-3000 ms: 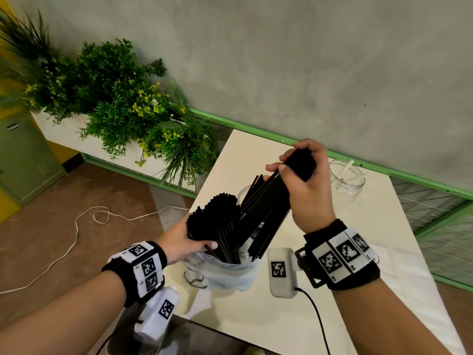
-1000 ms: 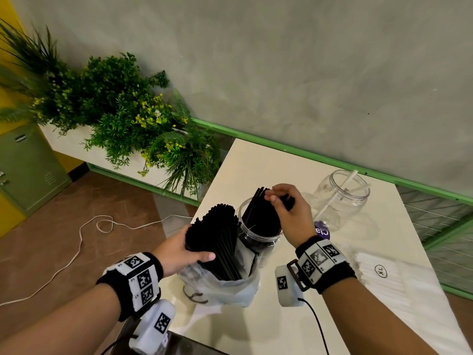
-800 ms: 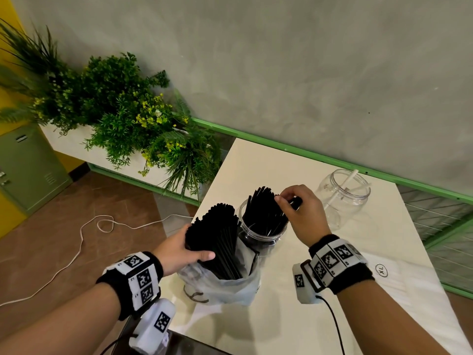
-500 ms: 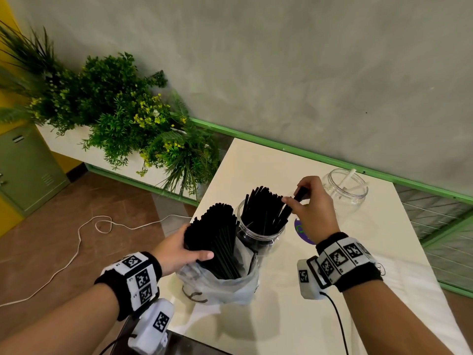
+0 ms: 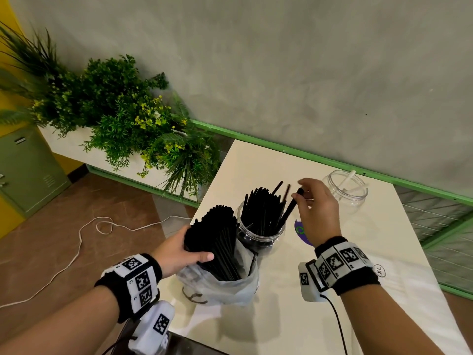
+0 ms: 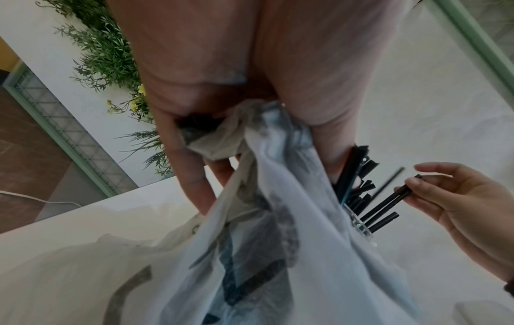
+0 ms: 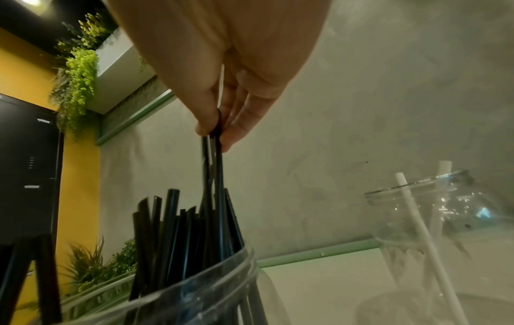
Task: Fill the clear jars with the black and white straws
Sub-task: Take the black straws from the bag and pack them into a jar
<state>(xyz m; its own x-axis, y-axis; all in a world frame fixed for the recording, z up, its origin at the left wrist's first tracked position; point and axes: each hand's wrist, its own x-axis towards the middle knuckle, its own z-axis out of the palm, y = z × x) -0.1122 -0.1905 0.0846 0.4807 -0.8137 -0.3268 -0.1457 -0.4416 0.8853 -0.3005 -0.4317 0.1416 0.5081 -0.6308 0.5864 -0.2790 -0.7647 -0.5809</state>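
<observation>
A clear jar [image 5: 261,233] near the table's left edge holds many black straws [image 5: 261,211] standing upright. My right hand [image 5: 301,192] hovers over the jar's right side and pinches the top ends of a couple of black straws [image 7: 218,176] that lean on the rim [image 7: 200,283]. To the jar's left, my left hand [image 5: 183,248] grips a thick bundle of black straws [image 5: 217,239] standing in a thin plastic bag [image 5: 225,288]. A second clear jar [image 5: 345,192] at the back right holds one white straw [image 5: 348,178].
A white pack marked XL [image 5: 399,290] lies at the table's right. A purple round thing [image 5: 300,233] lies by the first jar. Green plants [image 5: 122,116] stand left of the table, and a white cable [image 5: 84,231] lies on the floor. A grey wall lies behind.
My right hand lowered a handful of black straws into the jar, then moved to the jar's right side, where it now pinches only a couple. The left hand kept hold of the bagged bundle.
</observation>
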